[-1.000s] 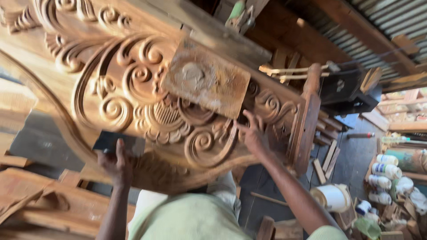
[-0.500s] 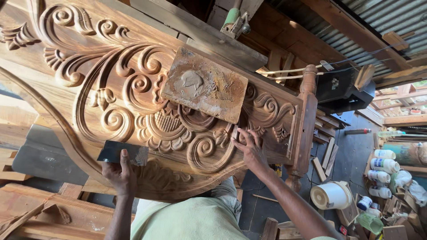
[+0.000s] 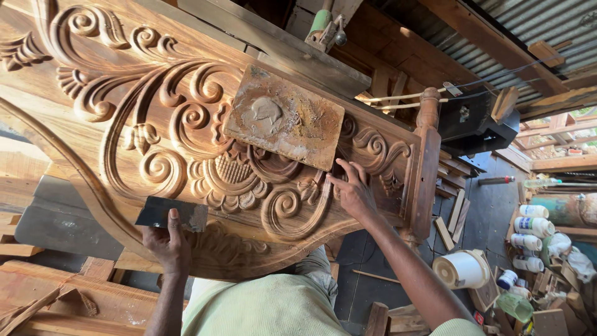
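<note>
Left hand grips scraper against carved panel.

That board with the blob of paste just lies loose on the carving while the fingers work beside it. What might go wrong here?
The flat board with grey filler rests unfixed on the uneven carved panel; the right hand, working at its edge, could nudge it off. Filler may smear into the scrolls. The scraper blade in the left hand could scratch the carving.

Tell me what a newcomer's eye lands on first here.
The big carved wooden panel with scrolls and leaves fills the left and centre. A flat board smeared with grey paste lies on it; the right hand touches the carving beside it, while the left hand holds a dark scraper blade.
</note>
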